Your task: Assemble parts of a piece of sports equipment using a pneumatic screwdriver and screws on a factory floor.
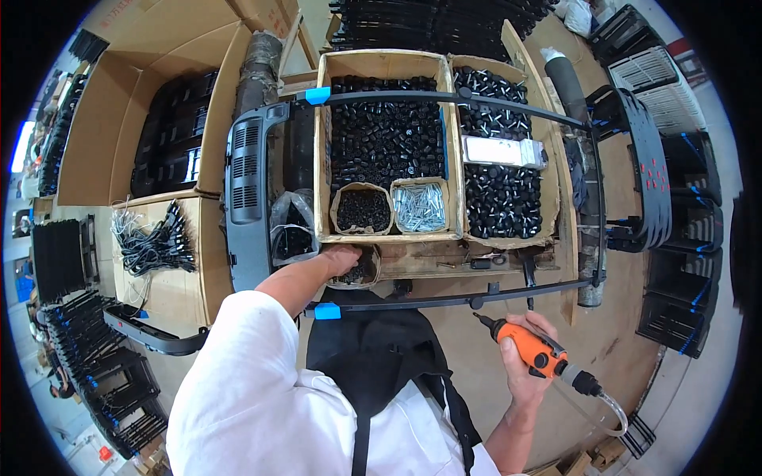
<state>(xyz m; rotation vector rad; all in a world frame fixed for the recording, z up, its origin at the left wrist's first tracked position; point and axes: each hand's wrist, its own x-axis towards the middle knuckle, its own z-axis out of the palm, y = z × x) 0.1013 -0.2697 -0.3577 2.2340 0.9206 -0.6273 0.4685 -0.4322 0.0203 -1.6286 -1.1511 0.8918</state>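
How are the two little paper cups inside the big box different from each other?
The left cup holds small black parts; the right cup holds shiny silver screws. The left cup looks round and brown at the rim; the right cup looks squarer and paler. Both sit side by side at the near end of the same cardboard box, upright and open on top, just beyond the left hand.

A busy workshop with a brown floor

Big cardboard boxes [119, 95] stand on the left, and black crates [683, 238] are stacked on the right.
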